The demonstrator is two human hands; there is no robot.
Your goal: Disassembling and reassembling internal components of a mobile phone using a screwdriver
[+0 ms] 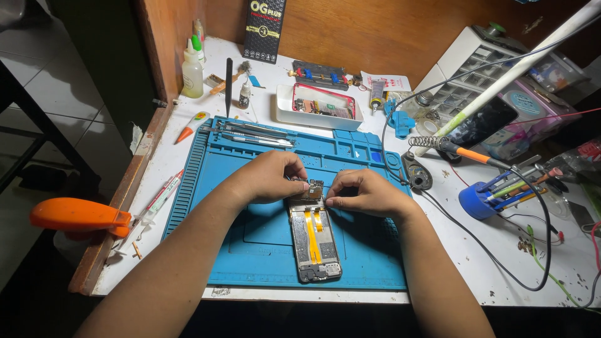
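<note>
An opened smartphone (315,244) lies back-up on a blue work mat (250,250), with yellow flex cables running down its middle. My left hand (269,175) pinches a small circuit board (311,189) at the phone's top end. My right hand (366,193) meets it from the other side, its fingertips on the same board's right edge. Both hands rest on the mat above the phone.
Metal tweezers (253,133) lie along the mat's top. A white tray (319,106) with parts stands behind. A soldering iron (463,151), a blue tool holder (479,200) and parts drawers (482,69) are at right. Bottles (192,72) stand at back left; an orange clamp (78,216) grips the left edge.
</note>
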